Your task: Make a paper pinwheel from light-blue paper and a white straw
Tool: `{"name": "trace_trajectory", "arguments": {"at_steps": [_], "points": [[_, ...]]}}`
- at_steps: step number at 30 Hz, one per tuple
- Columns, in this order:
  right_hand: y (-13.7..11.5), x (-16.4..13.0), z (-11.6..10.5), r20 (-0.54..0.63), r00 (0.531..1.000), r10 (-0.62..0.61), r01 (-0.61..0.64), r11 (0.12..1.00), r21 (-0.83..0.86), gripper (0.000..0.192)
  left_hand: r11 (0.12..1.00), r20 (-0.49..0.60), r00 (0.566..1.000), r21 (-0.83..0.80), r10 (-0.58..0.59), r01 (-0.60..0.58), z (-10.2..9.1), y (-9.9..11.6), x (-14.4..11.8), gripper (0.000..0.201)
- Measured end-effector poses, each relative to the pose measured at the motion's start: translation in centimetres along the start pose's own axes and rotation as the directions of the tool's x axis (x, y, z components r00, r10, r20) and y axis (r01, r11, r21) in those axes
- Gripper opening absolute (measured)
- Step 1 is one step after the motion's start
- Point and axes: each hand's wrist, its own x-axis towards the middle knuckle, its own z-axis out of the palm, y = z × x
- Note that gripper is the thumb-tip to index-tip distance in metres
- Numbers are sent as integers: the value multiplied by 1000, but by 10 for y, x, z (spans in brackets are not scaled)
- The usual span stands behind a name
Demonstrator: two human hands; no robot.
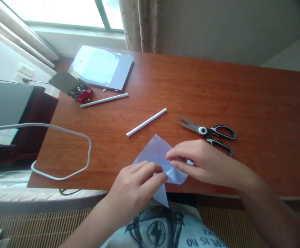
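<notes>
Nearest us, our left hand and right hand both pinch the blue paper at the desk's front edge, so we'd press each crease flat, scissors just beyond the paper, white straw farther back.

Desk was bare across the right half and far right corner; open passage there. Scissors lay just beyond the right hand, blades pointing left, blocking a straight forward reach. A paper straw lay beyond the paper, with a gap between. Far left corner was crowded: second straw, small box, folder. White cable looped over the left edge.
</notes>
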Motion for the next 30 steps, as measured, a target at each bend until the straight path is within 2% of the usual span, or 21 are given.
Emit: {"name": "trace_trajectory", "arguments": {"at_steps": [3,6,11,13,15,18,22,26,30], "points": [[0,6,4,-92,995,-38,30,996,-86,14,991,78,994,102,83,-91,-4,2,8,25],[0,14,5,-119,993,-22,-9,966,-260,17,980,106,986,139,129,-143,-8,4,15,29],[2,26,3,-169,975,144,-212,835,-509,16,969,74,984,177,161,-172,-7,5,18,28],[3,29,3,-190,958,213,-283,783,-553,12,963,59,983,198,175,-183,-5,4,17,26],[5,33,3,-175,956,236,-294,764,-575,13,957,49,981,215,189,-195,-3,4,16,25],[8,38,3,-127,976,178,-219,784,-581,17,954,39,977,212,210,-213,-1,3,16,21],[10,43,2,-57,995,83,-101,792,-602,12,960,36,979,189,203,-206,-1,3,16,20],[8,45,2,22,1000,20,-2,781,-624,3,956,43,978,207,206,-210,-1,2,16,22],[7,45,5,80,993,-92,121,790,-601,12,945,52,974,235,222,-228,0,1,15,23]]}}
